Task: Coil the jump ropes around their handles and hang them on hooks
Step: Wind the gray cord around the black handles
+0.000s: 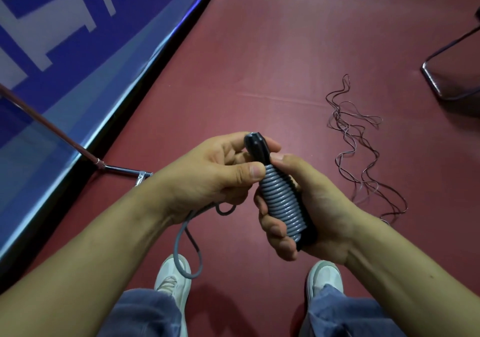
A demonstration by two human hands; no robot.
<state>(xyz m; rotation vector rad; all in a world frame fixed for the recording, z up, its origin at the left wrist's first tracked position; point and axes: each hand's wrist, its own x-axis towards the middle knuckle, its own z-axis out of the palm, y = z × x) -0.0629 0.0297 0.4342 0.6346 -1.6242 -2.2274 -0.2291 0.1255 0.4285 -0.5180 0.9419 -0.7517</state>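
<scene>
Thick grey rope (279,201) and the gripping right hand (319,207) hide most of the black plastic handle (255,146), whose top the left hand (207,173) pinches, with thin tangled cords (363,149) lying nearby.

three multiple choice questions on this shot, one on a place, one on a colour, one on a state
1. Where is the tangle of thin cords? A on the floor B on a hook C on a table
2. Colour of the rope wound on the handle? A red B grey C yellow
3. The rope is A fully wound B partly wound C unwound

1 A, it sprawls on the red floor. 2 B, grey turns cover the black handle. 3 B, a loose loop hangs under the left hand.
</scene>
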